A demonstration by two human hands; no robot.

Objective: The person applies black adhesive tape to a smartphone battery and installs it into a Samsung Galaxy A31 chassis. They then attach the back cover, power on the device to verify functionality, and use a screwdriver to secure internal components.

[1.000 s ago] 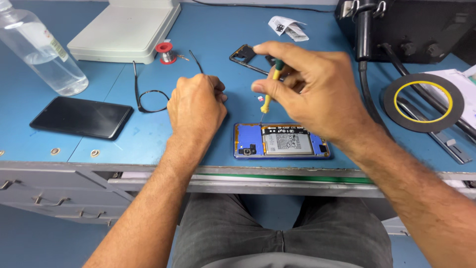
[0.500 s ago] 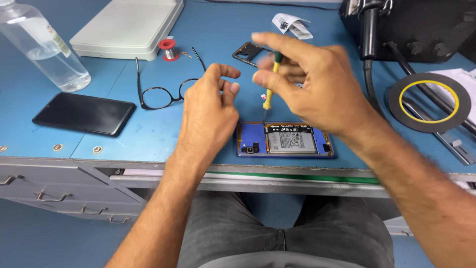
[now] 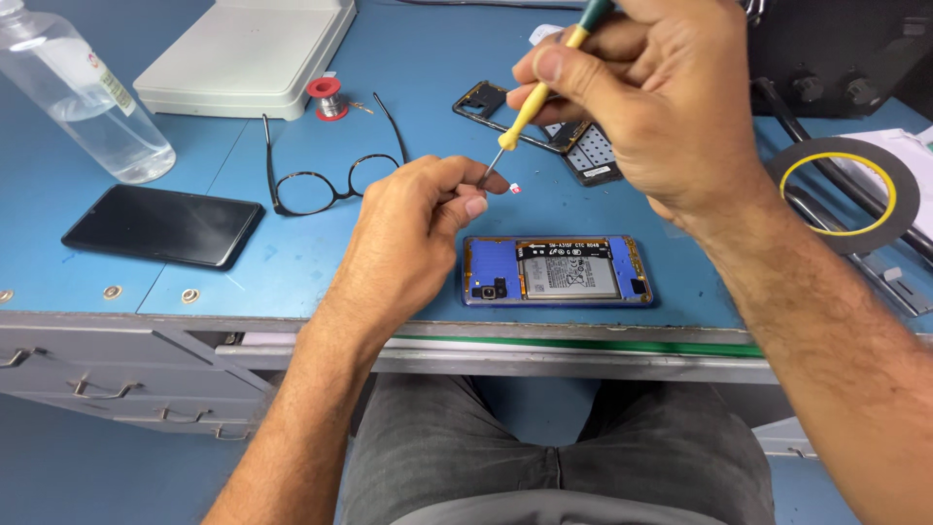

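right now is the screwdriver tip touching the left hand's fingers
Touching, as far as the head view shows: the screwdriver tip meets the pinched fingertips of the left hand, with no gap visible. The right hand holds its handle.

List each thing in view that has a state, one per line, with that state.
Blue phone: back cover off, battery exposed, flat at the table edge.
Black phone: screen dark, lying flat.
Glasses: temples unfolded, resting on the table.
Clear bottle: partly filled, tilted.
Screwdriver: held in right hand, tip at left hand's fingertips.
Left hand: pinched, fingertips at the tip.
Tape roll: lying flat.
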